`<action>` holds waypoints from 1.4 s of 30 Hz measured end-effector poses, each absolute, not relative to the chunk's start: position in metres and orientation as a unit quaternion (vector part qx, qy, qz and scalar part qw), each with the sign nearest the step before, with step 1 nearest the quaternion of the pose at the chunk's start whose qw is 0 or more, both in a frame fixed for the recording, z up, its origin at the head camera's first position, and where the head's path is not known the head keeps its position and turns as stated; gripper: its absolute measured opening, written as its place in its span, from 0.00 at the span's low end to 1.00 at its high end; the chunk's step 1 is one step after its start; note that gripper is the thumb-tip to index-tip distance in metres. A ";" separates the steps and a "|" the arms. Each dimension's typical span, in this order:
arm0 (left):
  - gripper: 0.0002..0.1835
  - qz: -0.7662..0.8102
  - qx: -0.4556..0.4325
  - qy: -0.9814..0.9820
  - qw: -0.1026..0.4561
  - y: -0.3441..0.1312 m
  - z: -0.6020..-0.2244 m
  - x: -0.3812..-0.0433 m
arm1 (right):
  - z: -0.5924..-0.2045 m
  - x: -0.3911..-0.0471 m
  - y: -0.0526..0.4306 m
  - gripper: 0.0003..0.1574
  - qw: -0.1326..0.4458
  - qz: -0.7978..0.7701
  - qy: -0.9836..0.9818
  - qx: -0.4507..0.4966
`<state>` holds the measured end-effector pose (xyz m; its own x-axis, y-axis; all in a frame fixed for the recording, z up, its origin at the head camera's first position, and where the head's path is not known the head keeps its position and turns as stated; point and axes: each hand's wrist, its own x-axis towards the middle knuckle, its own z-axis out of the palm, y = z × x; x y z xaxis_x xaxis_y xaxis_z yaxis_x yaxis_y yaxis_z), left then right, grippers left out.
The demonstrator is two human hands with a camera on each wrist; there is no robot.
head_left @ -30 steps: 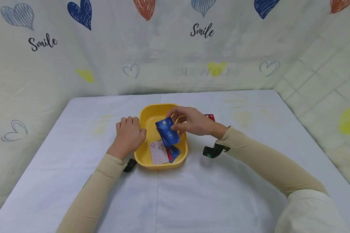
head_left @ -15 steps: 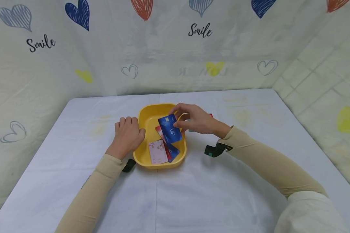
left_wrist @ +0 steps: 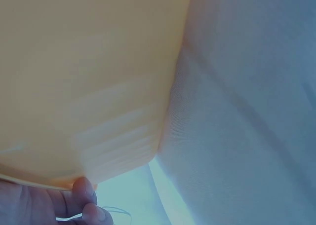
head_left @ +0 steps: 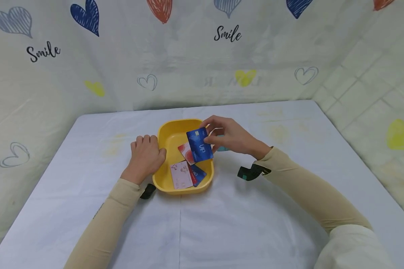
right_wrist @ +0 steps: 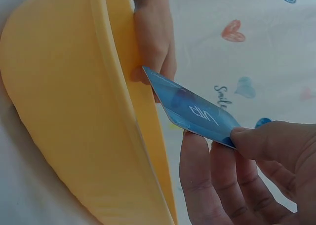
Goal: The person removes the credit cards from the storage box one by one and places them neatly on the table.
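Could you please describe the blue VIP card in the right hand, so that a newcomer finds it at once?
Find the yellow tray on the white table. Over its right side in the head view, the right hand pinches a blue card lettered VIP. Unlike the pale pink card and the other blue card lying in the tray, this one is held up.

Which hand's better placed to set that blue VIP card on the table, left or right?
Right, I'd say. The right hand pinches the blue VIP card by the yellow tray's right side; the left hand grips the tray's left rim, apart from the card.
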<state>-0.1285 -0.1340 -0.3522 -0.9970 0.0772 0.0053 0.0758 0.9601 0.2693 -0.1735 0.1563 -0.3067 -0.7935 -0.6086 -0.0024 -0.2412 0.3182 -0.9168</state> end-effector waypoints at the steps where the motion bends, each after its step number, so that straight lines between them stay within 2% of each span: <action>1: 0.18 0.136 0.039 0.990 0.003 -0.134 -0.352 -0.129 | -0.307 -0.174 0.157 0.24 0.176 -0.521 0.792 -0.265; 8: 0.18 0.134 0.040 0.990 -0.001 -0.134 -0.353 -0.129 | -0.309 -0.175 0.164 0.26 0.153 -0.528 0.802 -0.232; 42: 0.19 0.133 0.036 0.990 0.002 -0.131 -0.351 -0.127 | -0.306 -0.183 0.202 0.23 0.085 -0.558 0.811 -0.157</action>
<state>-0.1266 -0.1311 -0.3514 -0.9974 0.0711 0.0066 0.0703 0.9618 0.2645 -0.1832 0.2024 -0.3065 -0.9366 -0.3485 0.0369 -0.1590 0.3289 -0.9309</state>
